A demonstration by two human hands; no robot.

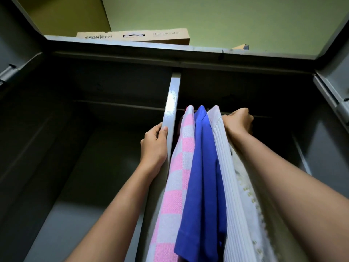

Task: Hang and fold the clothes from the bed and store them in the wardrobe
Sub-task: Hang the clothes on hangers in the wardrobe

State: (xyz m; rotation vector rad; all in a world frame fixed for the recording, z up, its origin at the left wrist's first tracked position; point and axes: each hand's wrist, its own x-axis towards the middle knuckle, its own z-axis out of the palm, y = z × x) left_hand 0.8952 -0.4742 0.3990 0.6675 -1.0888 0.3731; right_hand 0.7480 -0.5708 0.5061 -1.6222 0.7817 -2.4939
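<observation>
I look up into an open grey metal wardrobe. Three garments hang side by side in its right section: a pink and white checked one, a blue one and a white ribbed one. My left hand grips the edge of the vertical grey divider. My right hand is curled into a fist at the top of the white garment, up by the hanging rail. What it holds is hidden; the hangers are not visible.
A cardboard box lies on top of the wardrobe, against a green wall. Both doors stand open at the left and right. The left section and the space right of the white garment are dark.
</observation>
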